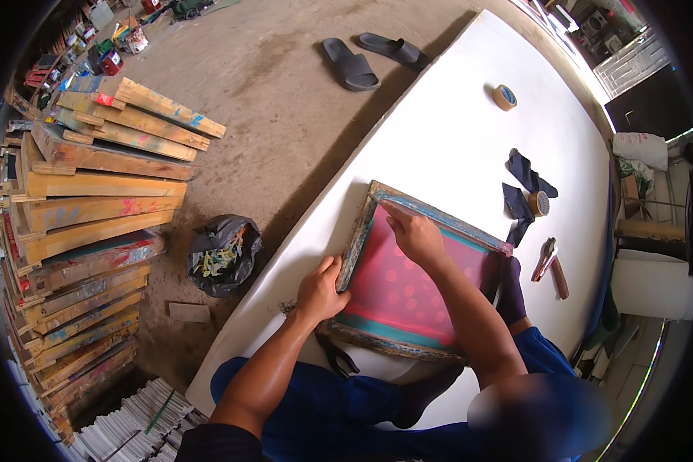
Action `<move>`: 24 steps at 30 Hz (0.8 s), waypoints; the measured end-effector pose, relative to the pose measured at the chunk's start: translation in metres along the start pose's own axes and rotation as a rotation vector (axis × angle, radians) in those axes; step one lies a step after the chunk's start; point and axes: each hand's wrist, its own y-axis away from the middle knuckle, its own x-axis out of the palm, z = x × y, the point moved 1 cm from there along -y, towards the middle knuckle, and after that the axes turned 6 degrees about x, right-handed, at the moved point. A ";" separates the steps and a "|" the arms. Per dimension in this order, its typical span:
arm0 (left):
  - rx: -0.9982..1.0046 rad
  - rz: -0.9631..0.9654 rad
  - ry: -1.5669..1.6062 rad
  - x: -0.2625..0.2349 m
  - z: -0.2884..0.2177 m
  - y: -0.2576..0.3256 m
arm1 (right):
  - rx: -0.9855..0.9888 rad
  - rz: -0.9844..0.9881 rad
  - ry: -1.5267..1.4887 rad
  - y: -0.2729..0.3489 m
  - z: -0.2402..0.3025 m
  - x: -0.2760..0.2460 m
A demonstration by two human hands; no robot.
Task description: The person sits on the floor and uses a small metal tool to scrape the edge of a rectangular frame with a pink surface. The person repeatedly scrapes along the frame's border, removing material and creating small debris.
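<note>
A screen-printing frame (346, 336) with a worn wooden border and pink mesh, teal along its edges and marked with pale spots, lies tilted across my legs on the white table. My left hand (321, 291) is wrapped round the frame's left side. Over the far left corner is my right hand (417, 237), its index finger reaching along the inner edge while the other fingers curl under. Whatever those fingers may hold is hidden. Beside the near left corner lies a dark tool like pliers (336, 355), partly covered by the frame.
On the white table (446, 115) lie tape rolls (505, 97), dark cloth pieces (520, 171) and a red-handled tool (545, 258). Stacked wooden frames (108, 189) stand left, near a black bag of scraps (225, 254). Slides (350, 65) rest on the floor beyond the table's edge.
</note>
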 end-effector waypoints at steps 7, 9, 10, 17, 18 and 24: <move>0.030 -0.029 -0.019 0.000 -0.001 0.000 | -0.016 -0.112 -0.267 0.000 0.004 0.017; 0.021 -0.013 -0.014 -0.001 0.000 0.000 | 0.006 -0.115 -0.298 0.005 0.003 0.021; 0.015 -0.006 -0.012 -0.001 0.000 0.000 | 0.050 -0.093 -0.304 0.008 0.005 0.020; 0.009 -0.005 -0.014 -0.001 -0.001 0.000 | 0.133 -0.054 -0.198 0.017 0.008 0.004; 0.007 -0.006 -0.016 0.000 0.000 0.000 | 0.125 -0.043 -0.180 0.017 0.011 0.000; 0.008 -0.016 -0.015 0.001 0.000 -0.001 | 0.062 -0.047 -0.057 0.013 0.015 -0.003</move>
